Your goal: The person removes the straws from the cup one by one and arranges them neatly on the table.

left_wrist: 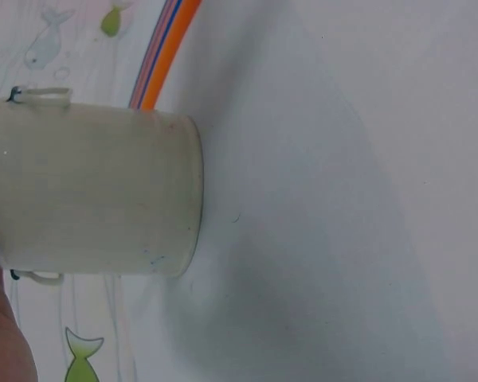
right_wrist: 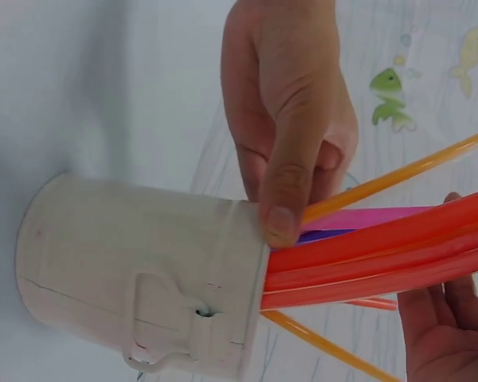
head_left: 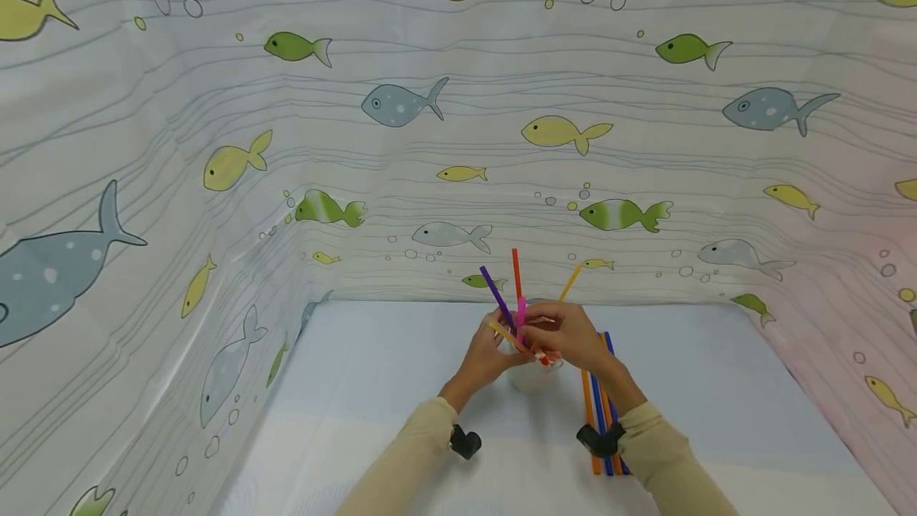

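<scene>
A white can (head_left: 532,381) with small wire handles stands upright, holding several coloured straws. My left hand (head_left: 487,355) grips its rim; in the right wrist view the left thumb lies on the rim (right_wrist: 263,227) beside a yellow-orange straw (right_wrist: 398,175). My right hand (head_left: 571,337) is at the can's mouth, fingers curled round red straws (right_wrist: 382,248), partly hidden behind them. Purple (head_left: 496,289), red (head_left: 517,273), pink (head_left: 521,310) and yellow (head_left: 571,281) straws point up and outward. The left wrist view shows the can's side (left_wrist: 95,191) with part of the left hand (left_wrist: 4,346).
Orange and blue straws (head_left: 589,412) lie side by side on the white table (head_left: 344,388), right of the can, partly under the right forearm. A fish-patterned sheet (head_left: 401,173) rises behind the table and along both sides.
</scene>
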`<state>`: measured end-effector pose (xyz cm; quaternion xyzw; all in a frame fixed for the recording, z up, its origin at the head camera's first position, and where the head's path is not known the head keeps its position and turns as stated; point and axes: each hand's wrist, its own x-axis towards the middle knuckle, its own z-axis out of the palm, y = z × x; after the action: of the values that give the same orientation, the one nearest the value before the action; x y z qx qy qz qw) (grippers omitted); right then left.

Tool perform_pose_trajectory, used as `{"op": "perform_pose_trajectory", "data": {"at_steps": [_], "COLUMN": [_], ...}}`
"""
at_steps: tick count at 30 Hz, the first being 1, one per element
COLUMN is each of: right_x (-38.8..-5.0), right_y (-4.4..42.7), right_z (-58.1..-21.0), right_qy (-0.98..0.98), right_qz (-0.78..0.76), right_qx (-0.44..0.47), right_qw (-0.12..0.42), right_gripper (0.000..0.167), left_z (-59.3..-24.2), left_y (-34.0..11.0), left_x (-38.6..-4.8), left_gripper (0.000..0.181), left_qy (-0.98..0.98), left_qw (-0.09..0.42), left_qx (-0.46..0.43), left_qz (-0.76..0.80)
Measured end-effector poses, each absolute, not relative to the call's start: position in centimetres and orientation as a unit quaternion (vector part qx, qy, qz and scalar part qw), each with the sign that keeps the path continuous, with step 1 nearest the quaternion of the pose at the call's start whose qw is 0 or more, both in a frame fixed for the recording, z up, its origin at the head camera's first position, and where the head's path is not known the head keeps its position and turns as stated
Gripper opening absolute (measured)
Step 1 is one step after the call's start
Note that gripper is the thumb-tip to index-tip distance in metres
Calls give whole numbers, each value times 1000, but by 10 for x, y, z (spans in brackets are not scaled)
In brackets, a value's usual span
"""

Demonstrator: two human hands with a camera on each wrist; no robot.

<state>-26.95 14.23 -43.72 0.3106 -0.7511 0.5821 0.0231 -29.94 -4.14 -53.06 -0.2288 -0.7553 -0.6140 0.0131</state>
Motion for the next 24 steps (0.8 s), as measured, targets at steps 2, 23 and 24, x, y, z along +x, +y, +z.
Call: {"op": "perform_pose_trajectory", "data": {"at_steps": [2,23,24], "right_x": [-265,-264,-263], "right_y": [141,169,171], "right_z": [-430,-401,-399], "right_qy": [-747,-737,-734], "right_qz": [586,586,588], "right_qx": [313,309,311], "right_qw": [31,133,138], "right_gripper": [20,17,18], "left_z": [-531,-529,-529], "left_y": [-41,-41,-41], "left_x": [-299,-296,-296], "left_gripper": [82,88,88], "left_qy": [-756,-770,-770], "left_qw": [17,7,6], "left_qx": [-227,-209,-208], "left_qz": [-614,-603,-603]}}
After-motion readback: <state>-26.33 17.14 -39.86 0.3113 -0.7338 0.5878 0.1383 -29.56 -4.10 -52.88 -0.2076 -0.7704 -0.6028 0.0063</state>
